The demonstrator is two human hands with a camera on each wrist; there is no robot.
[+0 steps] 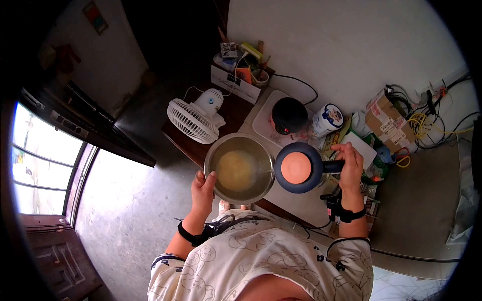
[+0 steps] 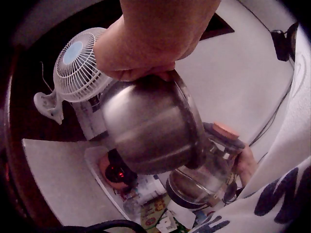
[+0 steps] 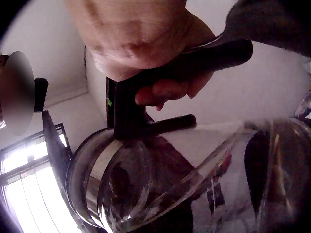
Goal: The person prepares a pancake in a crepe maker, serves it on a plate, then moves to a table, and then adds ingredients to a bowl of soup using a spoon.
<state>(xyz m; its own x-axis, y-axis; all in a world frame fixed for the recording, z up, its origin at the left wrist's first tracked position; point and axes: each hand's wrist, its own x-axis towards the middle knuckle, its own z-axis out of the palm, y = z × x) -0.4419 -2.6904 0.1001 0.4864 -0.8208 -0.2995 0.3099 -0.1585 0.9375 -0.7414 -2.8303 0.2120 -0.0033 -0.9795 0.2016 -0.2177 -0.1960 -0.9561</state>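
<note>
My left hand [image 1: 203,193] grips the rim of a steel bowl [image 1: 239,196] with the thumb over its near left edge; cloudy yellowish liquid lies in it. The left wrist view shows the bowl's outer side [image 2: 150,121] tilted beneath the hand [image 2: 150,48]. My right hand [image 1: 350,165] holds a glass kettle by its dark handle [image 1: 332,166]; the dark lid with an orange centre [image 1: 296,168] is beside the bowl's right rim. In the right wrist view, fingers [image 3: 165,92] curl round the handle [image 3: 194,63] above the clear glass body [image 3: 146,184].
A white fan [image 1: 196,118] stands left behind the bowl. Beyond the kettle are a dark round appliance [image 1: 289,116] on a tray, a white tub [image 1: 328,120], and a cardboard box [image 1: 389,123] with cables. A box of odds and ends [image 1: 233,84] stands at the back.
</note>
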